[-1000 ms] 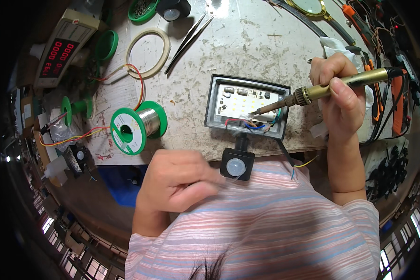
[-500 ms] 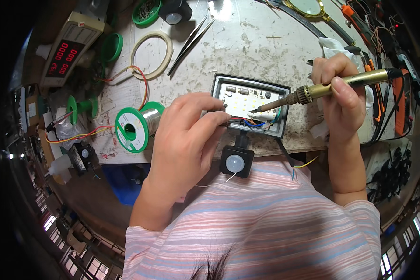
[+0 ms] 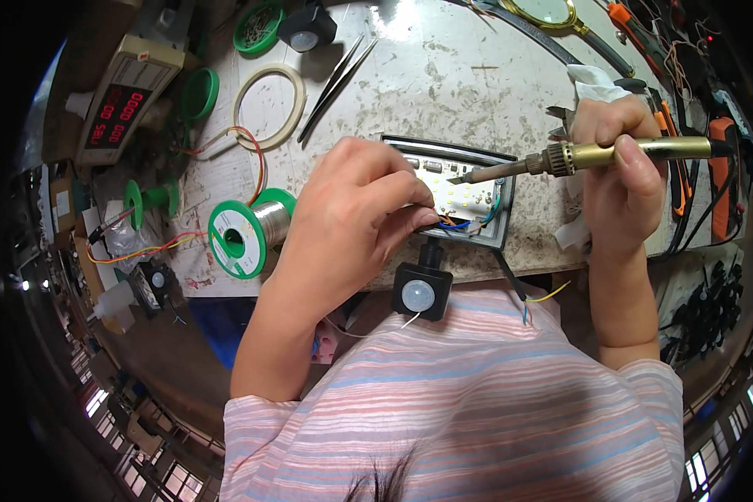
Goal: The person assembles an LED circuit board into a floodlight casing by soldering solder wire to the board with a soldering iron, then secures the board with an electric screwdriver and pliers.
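Observation:
My right hand grips a soldering iron with a brass-coloured handle. Its tip is over the white LED board, and whether it touches cannot be told. The board lies in a black rectangular lamp housing, with blue, orange and green wires along its near edge. Over the left part of the housing, my left hand has its thumb and fingers pinched together beside these wires; what is between the fingertips is hidden. A black motion sensor with a white dome is attached below the housing, over the table edge.
Left of my left hand stands a green-flanged solder spool. Beyond lie a tape roll, tweezers and a green dish of small metal parts. A meter with red digits is far left; orange-handled tools and cables line the right.
My left hand has moved right and slightly up, covering the housing's left part and the red wire. The iron's tip has shifted a little up the board; my right hand moved slightly right.

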`<move>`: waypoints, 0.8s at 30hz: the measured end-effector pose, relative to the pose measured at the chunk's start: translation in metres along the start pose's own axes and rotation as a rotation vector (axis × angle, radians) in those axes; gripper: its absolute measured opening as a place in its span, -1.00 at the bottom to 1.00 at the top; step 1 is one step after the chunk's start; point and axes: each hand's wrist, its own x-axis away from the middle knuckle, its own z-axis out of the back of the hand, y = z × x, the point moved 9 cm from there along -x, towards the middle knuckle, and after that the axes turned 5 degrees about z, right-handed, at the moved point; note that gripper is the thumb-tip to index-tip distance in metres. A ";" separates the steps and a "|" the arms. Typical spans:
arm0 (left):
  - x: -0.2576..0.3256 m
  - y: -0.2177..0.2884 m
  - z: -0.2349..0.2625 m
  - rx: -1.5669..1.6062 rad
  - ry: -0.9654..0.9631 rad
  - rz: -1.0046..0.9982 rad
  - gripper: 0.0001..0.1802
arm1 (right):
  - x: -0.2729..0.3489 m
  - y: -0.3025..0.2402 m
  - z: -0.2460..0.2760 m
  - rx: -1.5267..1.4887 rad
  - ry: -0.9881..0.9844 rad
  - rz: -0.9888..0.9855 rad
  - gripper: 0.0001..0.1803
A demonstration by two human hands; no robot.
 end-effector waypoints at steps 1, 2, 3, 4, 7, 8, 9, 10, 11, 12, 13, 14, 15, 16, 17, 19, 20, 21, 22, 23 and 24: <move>0.001 -0.005 0.000 0.081 0.028 0.043 -0.80 | 0.000 -0.002 0.001 0.011 0.015 0.013 -0.72; 0.001 -0.010 0.001 0.162 0.056 0.086 -0.80 | 0.000 -0.004 0.003 0.022 0.029 0.025 -0.72; 0.001 -0.011 0.002 0.162 0.054 0.085 -0.80 | 0.001 -0.005 0.004 0.023 0.031 0.025 -0.72; 0.001 -0.014 0.000 0.195 0.018 0.108 -0.79 | 0.001 -0.005 0.004 0.025 0.027 0.023 -0.72; -0.001 -0.020 -0.002 0.280 -0.021 0.149 -0.80 | 0.001 -0.005 0.004 0.023 0.025 0.023 -0.72; -0.001 -0.022 -0.002 0.331 -0.024 0.167 -0.80 | 0.001 -0.005 0.003 0.020 0.027 0.025 -0.72; -0.001 -0.022 -0.002 0.331 -0.025 0.167 -0.80 | 0.001 -0.005 0.004 0.020 0.027 0.025 -0.72; -0.002 -0.023 -0.002 0.340 -0.023 0.182 -0.80 | 0.001 -0.005 0.005 0.021 0.027 0.026 -0.72; -0.002 -0.024 -0.003 0.349 -0.020 0.198 -0.81 | 0.001 -0.005 0.005 0.023 0.026 0.028 -0.72; -0.002 -0.022 -0.003 0.349 -0.021 0.198 -0.81 | 0.002 -0.006 0.005 0.022 0.027 0.028 -0.72; -0.003 -0.019 -0.002 0.306 -0.017 0.188 -0.81 | 0.002 -0.005 0.006 0.019 0.039 0.021 -0.72; -0.004 -0.017 -0.001 0.264 -0.013 0.179 -0.82 | 0.003 -0.005 0.007 0.017 0.051 0.013 -0.72; -0.004 -0.017 -0.001 0.264 -0.013 0.179 -0.82 | 0.003 -0.005 0.007 0.016 0.050 0.013 -0.72; -0.005 -0.016 -0.001 0.248 -0.015 0.175 -0.83 | 0.003 -0.005 0.007 0.011 0.045 0.016 -0.72; -0.005 -0.016 -0.001 0.232 -0.017 0.172 -0.83 | 0.003 -0.005 0.007 0.006 0.039 0.019 -0.72; -0.005 -0.019 -0.002 0.244 -0.038 0.163 -0.83 | 0.003 -0.005 0.007 0.007 0.042 0.022 -0.72; -0.006 -0.020 -0.003 0.256 -0.059 0.154 -0.83 | 0.003 -0.006 0.007 0.008 0.047 0.027 -0.72; -0.006 -0.022 -0.002 0.256 -0.058 0.155 -0.83 | 0.003 -0.006 0.006 0.007 0.046 0.026 -0.72; -0.006 -0.021 -0.002 0.260 -0.064 0.136 -0.83 | 0.003 -0.007 0.006 0.009 0.043 0.031 -0.72; -0.006 -0.020 -0.002 0.265 -0.069 0.117 -0.83 | 0.003 -0.008 0.005 0.011 0.039 0.037 -0.72; -0.007 -0.019 -0.002 0.266 -0.069 0.119 -0.83 | 0.002 -0.008 0.005 0.011 0.038 0.035 -0.72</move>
